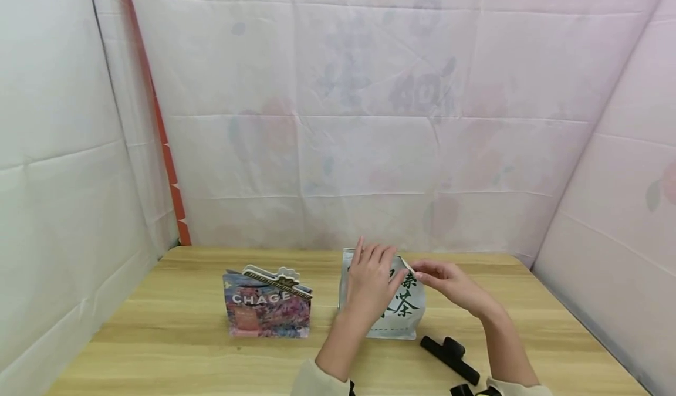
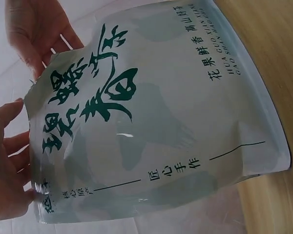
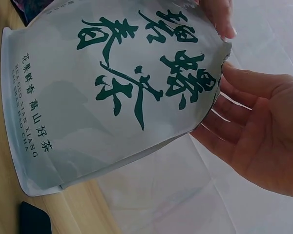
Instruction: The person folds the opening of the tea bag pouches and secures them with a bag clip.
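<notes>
A pale tea pouch [image 1: 405,320] with green characters stands upright on the wooden table [image 1: 158,349]. My left hand [image 1: 372,281] lies over its upper front and holds the top edge, fingers pointing up. My right hand [image 1: 443,281] pinches the pouch's top right corner. In the left wrist view the pouch [image 2: 161,122] fills the frame, with my left hand's fingers [image 2: 7,165] at its top edge and my right hand [image 2: 34,29] beyond. In the right wrist view my right hand [image 3: 254,131] is behind the pouch [image 3: 102,97], thumb at the corner.
A colourful paper bag [image 1: 266,308] printed CHAGE stands to the left of the pouch with a clip [image 1: 277,278] across its top. A black clip [image 1: 450,358] lies on the table near my right forearm. White cloth walls [image 1: 369,120] close in the back and both sides.
</notes>
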### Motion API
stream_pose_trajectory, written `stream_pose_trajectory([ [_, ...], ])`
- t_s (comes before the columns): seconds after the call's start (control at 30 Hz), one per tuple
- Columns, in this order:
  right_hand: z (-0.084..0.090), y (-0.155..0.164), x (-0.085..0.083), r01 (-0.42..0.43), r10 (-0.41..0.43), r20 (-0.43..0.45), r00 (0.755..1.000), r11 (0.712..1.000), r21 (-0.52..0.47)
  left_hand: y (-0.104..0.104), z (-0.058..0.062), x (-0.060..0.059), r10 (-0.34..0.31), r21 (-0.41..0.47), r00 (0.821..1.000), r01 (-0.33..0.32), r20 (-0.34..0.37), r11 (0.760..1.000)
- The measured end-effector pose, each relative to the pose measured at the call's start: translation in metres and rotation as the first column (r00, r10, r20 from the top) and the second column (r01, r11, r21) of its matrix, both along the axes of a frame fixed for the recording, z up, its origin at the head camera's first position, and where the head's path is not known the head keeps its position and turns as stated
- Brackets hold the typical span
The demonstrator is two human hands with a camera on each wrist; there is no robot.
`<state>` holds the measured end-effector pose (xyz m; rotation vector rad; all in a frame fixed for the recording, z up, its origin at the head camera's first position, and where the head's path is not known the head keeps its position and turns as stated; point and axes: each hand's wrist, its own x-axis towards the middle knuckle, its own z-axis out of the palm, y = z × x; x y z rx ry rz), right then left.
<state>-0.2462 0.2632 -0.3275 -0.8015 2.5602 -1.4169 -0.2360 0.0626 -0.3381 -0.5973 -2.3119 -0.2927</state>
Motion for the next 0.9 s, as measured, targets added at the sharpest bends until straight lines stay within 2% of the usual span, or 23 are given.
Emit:
stream_pose_trajectory([
  [0.2,-0.002,-0.007,-0.003,0.020,-0.017,-0.088,0.996,0.999,0.026,0.006,-0.001,0.000,0.050,0.059,0.999,-0.049,-0.016,0.997],
  [0.4,-0.005,-0.015,-0.003,0.066,-0.058,-0.196,0.979,0.997,0.033,0.010,-0.003,-0.002,0.082,0.095,0.996,-0.078,-0.037,0.992],
  [0.67,-0.007,-0.021,-0.002,0.061,-0.059,-0.242,0.969,0.998,0.002,0.010,-0.006,-0.003,0.032,0.165,0.996,-0.018,-0.082,0.986],
  [0.9,-0.006,-0.015,-0.003,0.052,-0.035,-0.258,0.966,0.997,0.060,0.012,-0.008,-0.005,-0.013,0.239,0.992,0.043,-0.122,0.970],
])
